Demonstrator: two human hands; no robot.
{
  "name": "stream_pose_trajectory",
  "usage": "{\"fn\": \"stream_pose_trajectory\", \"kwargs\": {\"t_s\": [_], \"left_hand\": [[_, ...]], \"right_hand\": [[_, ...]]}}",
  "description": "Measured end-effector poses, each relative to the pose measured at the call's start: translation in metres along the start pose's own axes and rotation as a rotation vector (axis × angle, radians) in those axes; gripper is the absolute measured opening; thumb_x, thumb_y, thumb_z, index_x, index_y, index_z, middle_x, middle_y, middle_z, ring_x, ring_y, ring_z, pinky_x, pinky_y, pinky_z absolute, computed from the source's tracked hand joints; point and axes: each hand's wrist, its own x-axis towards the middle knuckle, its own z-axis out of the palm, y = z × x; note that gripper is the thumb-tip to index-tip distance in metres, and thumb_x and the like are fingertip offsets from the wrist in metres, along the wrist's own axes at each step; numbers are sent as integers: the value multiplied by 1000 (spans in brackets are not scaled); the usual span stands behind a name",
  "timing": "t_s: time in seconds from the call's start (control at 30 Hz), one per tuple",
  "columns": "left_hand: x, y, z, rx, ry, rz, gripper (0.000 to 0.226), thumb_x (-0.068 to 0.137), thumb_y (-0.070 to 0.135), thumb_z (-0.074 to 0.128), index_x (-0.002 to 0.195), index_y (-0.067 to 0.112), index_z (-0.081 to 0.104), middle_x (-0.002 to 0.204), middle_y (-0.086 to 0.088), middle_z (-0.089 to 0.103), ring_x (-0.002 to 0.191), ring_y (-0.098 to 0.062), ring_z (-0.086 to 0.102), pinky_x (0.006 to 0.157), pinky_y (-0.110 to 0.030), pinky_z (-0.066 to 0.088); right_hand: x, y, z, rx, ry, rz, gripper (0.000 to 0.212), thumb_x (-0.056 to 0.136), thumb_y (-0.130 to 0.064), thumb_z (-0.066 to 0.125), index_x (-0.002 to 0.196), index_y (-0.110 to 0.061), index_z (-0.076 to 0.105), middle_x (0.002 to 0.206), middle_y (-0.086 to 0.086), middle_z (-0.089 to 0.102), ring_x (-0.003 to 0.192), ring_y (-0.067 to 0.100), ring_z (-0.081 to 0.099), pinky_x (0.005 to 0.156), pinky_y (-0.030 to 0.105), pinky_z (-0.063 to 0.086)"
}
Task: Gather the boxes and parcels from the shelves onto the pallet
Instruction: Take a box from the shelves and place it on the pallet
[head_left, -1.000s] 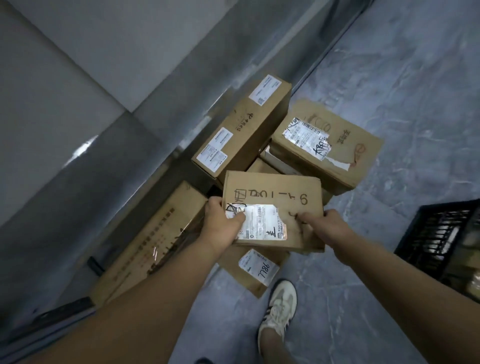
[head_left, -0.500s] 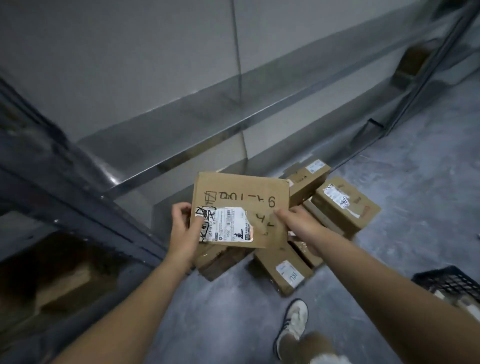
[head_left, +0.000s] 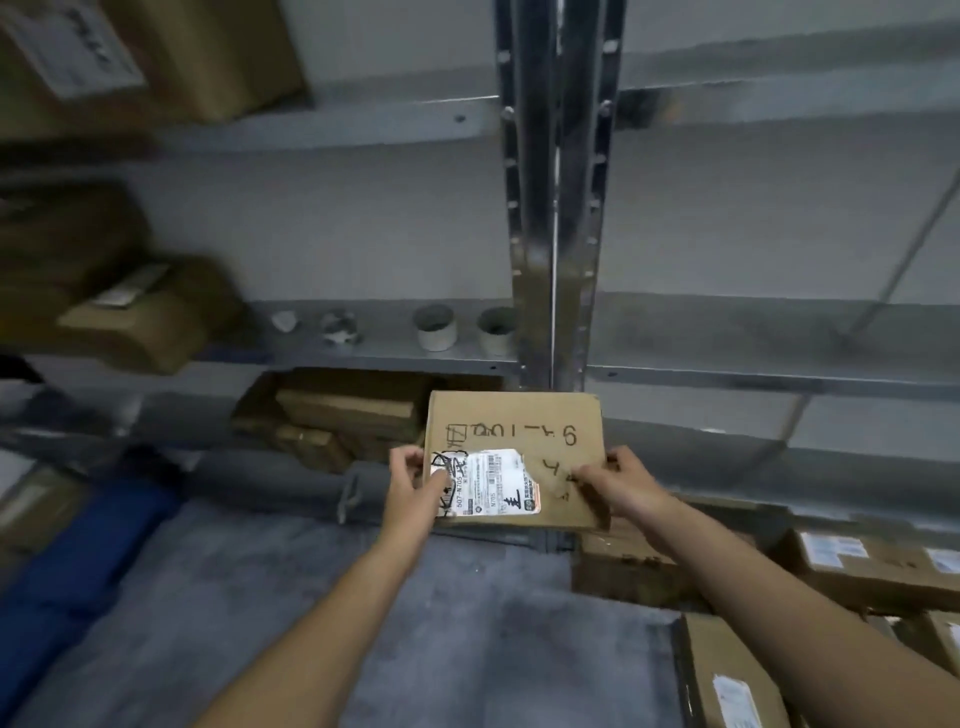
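Cardboard box (head_left: 514, 441), gripped at both side edges by the left hand (head_left: 415, 488) and right hand (head_left: 618, 483), is now raised before the shelf upright (head_left: 556, 208); open floor (head_left: 363, 623) lies below.

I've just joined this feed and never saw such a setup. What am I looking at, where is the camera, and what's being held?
No machine here: a person works with bare hands, and the one camera sits on their head, looking forward and down. The left hand and right hand grip the side edges of a flat cardboard box bearing a white shipping label and handwritten marks. Ahead stands a metal shelf rack; blurred boxes lie on its left shelves and a few small round objects on a middle shelf. More labelled boxes sit low on the right.
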Motion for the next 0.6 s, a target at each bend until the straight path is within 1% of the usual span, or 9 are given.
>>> {"fn": "stream_pose_trajectory", "kwargs": {"t_s": [0.07, 0.13, 0.23, 0.27, 0.37, 0.4, 0.43, 0.5, 0.6], "left_hand": [[-16, -11, -31, -60, 103, -4, 34, 83, 2, 60, 105, 24, 46, 103, -4, 63, 91, -16, 61, 66, -17, 46], [-34, -22, -56, -105, 192, -10, 35, 79, 8, 60, 107, 22, 45, 103, -4, 62, 88, -11, 60, 64, -15, 46], [-52, -34, -89, -152, 296, -57, 30, 86, -1, 57, 105, 20, 45, 100, -3, 62, 82, -7, 60, 61, -15, 47], [-56, -35, -101, -167, 329, -71, 30, 88, -2, 55, 105, 20, 45, 100, -4, 62, 81, -8, 60, 60, -16, 47], [-63, -38, -144, -230, 422, -99, 29, 88, 0, 55, 108, 17, 45, 102, -8, 62, 84, -15, 62, 65, -24, 50], [-66, -40, -161, -246, 446, -108, 29, 87, 2, 57, 109, 17, 44, 104, -9, 63, 87, -17, 63, 67, -27, 51], [-70, -41, -178, -255, 469, -118, 30, 87, 4, 58, 109, 18, 44, 105, -9, 63, 89, -20, 64, 68, -29, 51], [-77, -45, -214, -268, 524, -141, 29, 86, 9, 61, 107, 22, 45, 105, -5, 64, 91, -20, 66, 64, -26, 51], [-85, -59, -271, -322, 627, -151, 28, 86, 7, 62, 101, 24, 44, 104, -3, 63, 87, -17, 66, 54, -21, 51]], "right_hand": [[1, -9, 23, 3, -111, -51, 58, 87, -30, 67, 135, -11, 40, 133, 10, 51, 111, 24, 57, 75, 31, 52], [0, -17, 44, -36, -177, -77, 55, 88, -23, 66, 136, -11, 41, 134, 11, 51, 114, 25, 56, 83, 34, 52], [-8, -32, 79, -97, -258, -100, 53, 90, -10, 59, 139, -12, 40, 138, 11, 46, 120, 27, 52, 94, 40, 50], [-10, -40, 91, -116, -286, -119, 52, 90, -8, 57, 139, -13, 40, 138, 11, 46, 118, 27, 53, 90, 38, 52], [-16, -71, 133, -101, -378, -177, 52, 92, -3, 55, 140, -16, 41, 125, 5, 54, 95, 17, 59, 54, 20, 53], [-18, -82, 151, -108, -387, -192, 52, 91, -4, 56, 140, -17, 40, 124, 5, 54, 91, 16, 59, 51, 20, 52], [-19, -94, 170, -133, -374, -211, 53, 91, -7, 57, 140, -19, 40, 129, 7, 52, 95, 18, 60, 56, 24, 55], [-25, -117, 217, -205, -334, -271, 55, 88, -11, 61, 139, -21, 42, 138, 10, 45, 112, 28, 56, 81, 41, 57], [-42, -140, 295, -373, -295, -372, 62, 85, -21, 67, 141, -24, 40, 141, 7, 37, 127, 31, 43, 105, 50, 42]]}}
